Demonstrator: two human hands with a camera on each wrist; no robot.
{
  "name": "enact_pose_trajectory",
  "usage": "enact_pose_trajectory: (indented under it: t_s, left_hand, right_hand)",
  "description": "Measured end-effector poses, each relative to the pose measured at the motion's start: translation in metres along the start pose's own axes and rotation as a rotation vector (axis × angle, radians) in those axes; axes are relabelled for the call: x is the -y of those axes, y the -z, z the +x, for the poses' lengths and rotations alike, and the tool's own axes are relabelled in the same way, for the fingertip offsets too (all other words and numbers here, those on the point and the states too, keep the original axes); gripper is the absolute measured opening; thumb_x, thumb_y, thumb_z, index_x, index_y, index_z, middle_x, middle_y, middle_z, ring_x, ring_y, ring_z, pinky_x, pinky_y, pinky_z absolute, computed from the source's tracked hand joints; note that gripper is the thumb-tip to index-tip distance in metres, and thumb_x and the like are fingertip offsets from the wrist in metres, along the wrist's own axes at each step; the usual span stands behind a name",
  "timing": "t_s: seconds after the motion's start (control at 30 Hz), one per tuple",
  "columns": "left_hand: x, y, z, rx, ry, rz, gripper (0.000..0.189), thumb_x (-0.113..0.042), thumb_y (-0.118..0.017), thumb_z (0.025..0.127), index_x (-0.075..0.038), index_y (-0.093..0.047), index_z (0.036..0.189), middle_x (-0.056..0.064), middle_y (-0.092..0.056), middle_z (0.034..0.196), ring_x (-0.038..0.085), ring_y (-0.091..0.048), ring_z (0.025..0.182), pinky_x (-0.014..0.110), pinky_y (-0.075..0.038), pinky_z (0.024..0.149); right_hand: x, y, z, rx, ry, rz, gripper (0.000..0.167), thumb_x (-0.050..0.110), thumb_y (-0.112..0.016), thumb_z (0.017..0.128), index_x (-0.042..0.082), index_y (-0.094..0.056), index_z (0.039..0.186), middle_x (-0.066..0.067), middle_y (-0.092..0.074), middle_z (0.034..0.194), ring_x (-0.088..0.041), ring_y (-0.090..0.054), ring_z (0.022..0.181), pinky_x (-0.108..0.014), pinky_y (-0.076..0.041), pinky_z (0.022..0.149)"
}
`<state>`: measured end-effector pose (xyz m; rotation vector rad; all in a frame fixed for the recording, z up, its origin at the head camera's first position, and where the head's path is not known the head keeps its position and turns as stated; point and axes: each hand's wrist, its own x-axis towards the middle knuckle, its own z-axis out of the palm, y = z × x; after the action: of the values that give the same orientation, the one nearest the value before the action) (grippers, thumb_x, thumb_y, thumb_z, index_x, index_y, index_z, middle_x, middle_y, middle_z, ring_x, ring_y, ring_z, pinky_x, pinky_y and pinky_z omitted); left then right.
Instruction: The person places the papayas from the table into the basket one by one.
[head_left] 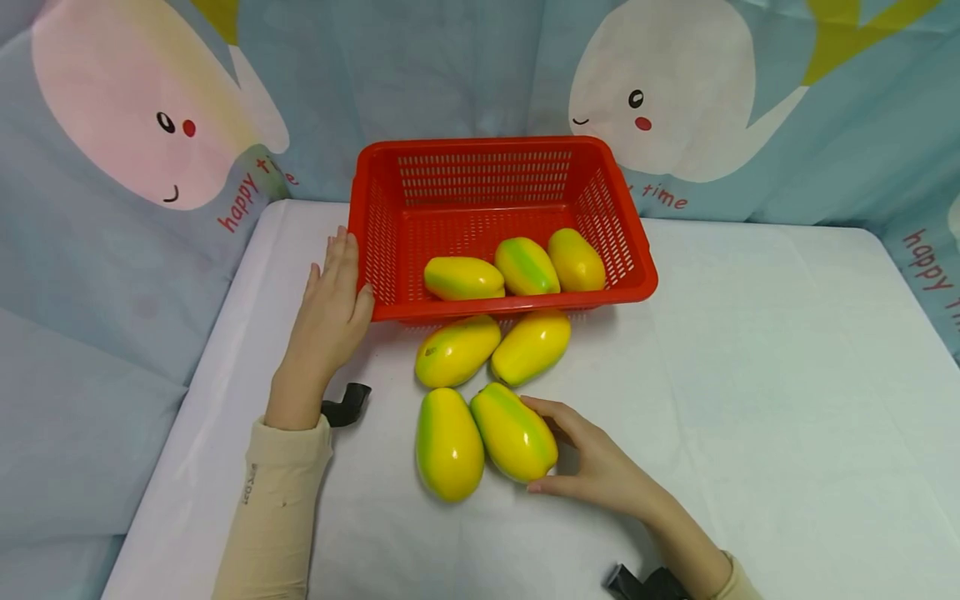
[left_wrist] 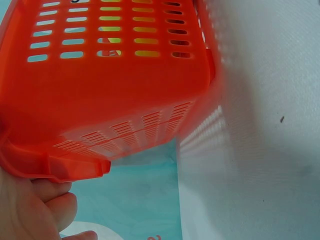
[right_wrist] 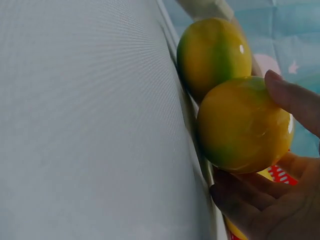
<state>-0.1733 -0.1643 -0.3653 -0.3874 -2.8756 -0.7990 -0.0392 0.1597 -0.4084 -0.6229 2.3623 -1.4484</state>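
In the head view, my left hand (head_left: pixel 330 308) lies along the left side of a red plastic basket (head_left: pixel 480 146), fingers straight and thumb at the rim. The left wrist view shows the fingers (left_wrist: pixel 62 207) right at the rim's underside. My right hand (head_left: pixel 600 467) holds a yellow-green papaya (head_left: pixel 515 433) by its right side, thumb near its lower end. In the right wrist view, fingers and thumb curve round the papaya (right_wrist: pixel 245 127), low over the table. Another papaya (head_left: pixel 450 446) lies beside it on the left.
Two more papayas, one left (head_left: pixel 457 352) and one right (head_left: pixel 531 348), lie before the basket's front wall. Three papayas (head_left: pixel 527 267) rest inside along that wall. A white cloth (head_left: pixel 787 400) covers the table. A blue printed curtain (head_left: pixel 450 67) hangs behind.
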Motion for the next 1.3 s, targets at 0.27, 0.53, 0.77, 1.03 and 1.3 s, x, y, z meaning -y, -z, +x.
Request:
enact_pose_trajectory:
  t_s: [0.27,0.53,0.77,1.03,1.3]
  left_hand:
    - [0.0006,-0.0008,-0.0009,-0.003,-0.005,-0.002,0.061,-0.022,-0.034,0.097,0.004,-0.012,0.149,0.015,-0.007,0.157,0.028,-0.005,0.144,0.052,-0.005,0.113]
    - [0.0012,-0.0012,-0.001,-0.009,-0.009,-0.001,0.062,-0.021,-0.034,0.097,0.003,-0.012,0.149,0.014,-0.006,0.157,0.028,-0.005,0.144,0.053,-0.005,0.113]
    - [0.0002,-0.0007,-0.0003,-0.008,-0.01,-0.002,0.062,-0.022,-0.034,0.097,0.003,-0.012,0.149,0.014,-0.007,0.157,0.028,-0.006,0.144,0.054,-0.006,0.112]
    - [0.0,-0.0004,-0.0003,-0.013,-0.009,-0.006,0.062,-0.022,-0.034,0.097,0.003,-0.012,0.149,0.014,-0.008,0.157,0.028,-0.006,0.144,0.055,-0.007,0.112]
    - [0.0008,-0.001,-0.0001,-0.014,-0.006,-0.012,0.062,-0.022,-0.034,0.097,0.003,-0.012,0.149,0.014,-0.008,0.157,0.028,-0.006,0.144,0.053,-0.005,0.113]
  right_hand:
    - [0.0015,-0.0014,-0.0013,0.007,0.012,-0.006,0.084,0.021,-0.082,0.074,0.025,-0.035,0.144,0.008,-0.041,0.142,-0.015,-0.044,0.125,-0.034,-0.039,0.103]
    - [0.0022,-0.0042,-0.0028,-0.009,0.057,-0.041,0.085,0.025,-0.081,0.075,0.022,-0.033,0.145,0.006,-0.037,0.143,-0.015,-0.044,0.125,-0.032,-0.04,0.101]
    - [0.0033,-0.0027,-0.003,-0.01,0.011,-0.021,0.082,0.024,-0.081,0.074,0.021,-0.036,0.143,0.006,-0.042,0.14,-0.015,-0.047,0.121,-0.033,-0.044,0.098]
    - [0.0049,-0.0005,-0.0038,-0.018,-0.039,0.03,0.08,0.024,-0.081,0.074,0.022,-0.039,0.143,0.007,-0.044,0.14,-0.015,-0.049,0.12,-0.035,-0.045,0.096]
    - [0.0053,0.0021,-0.0033,-0.055,-0.042,0.065,0.078,0.023,-0.08,0.075,0.02,-0.04,0.142,0.004,-0.046,0.139,-0.017,-0.05,0.119,-0.034,-0.046,0.095]
